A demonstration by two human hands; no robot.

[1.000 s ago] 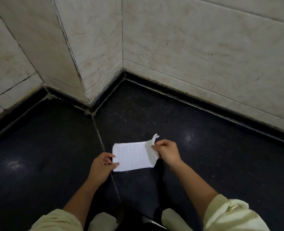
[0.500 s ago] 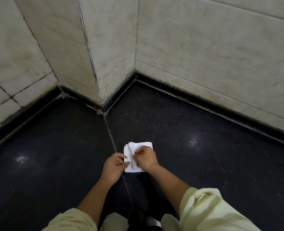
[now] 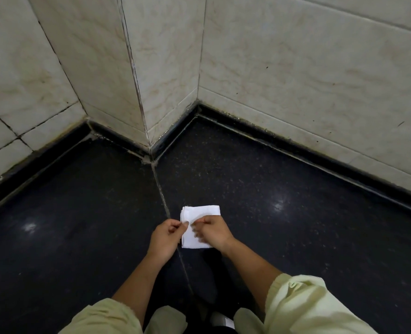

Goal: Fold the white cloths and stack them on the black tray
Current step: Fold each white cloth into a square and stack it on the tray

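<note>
Furthest left of the white cloth (image 3: 199, 212), pale marbled wall tiles (image 3: 31, 75) come down to a dark strip along a black speckled surface (image 3: 74, 225); I can't tell whether that is floor or desk. A grey seam (image 3: 161, 189) runs across this surface from the jutting wall corner and passes just left of the cloth. The left hand (image 3: 166, 239), with a pale green sleeve (image 3: 108, 317) pushed up behind it, is clenched on the cloth's left edge, thumb and forefinger pinching the stacked layers. The cloth is folded into a small thick square, held between both hands, and seems lifted a little off the black surface. Its top edge is straight and its left side shows several layers. The right hand (image 3: 214, 233) covers the cloth's lower right part, fingers curled down onto it and holding it; the fingertips are blurred. Right of the cloth there is more black surface with a glint of light (image 3: 279, 204), then the long tiled wall
</note>
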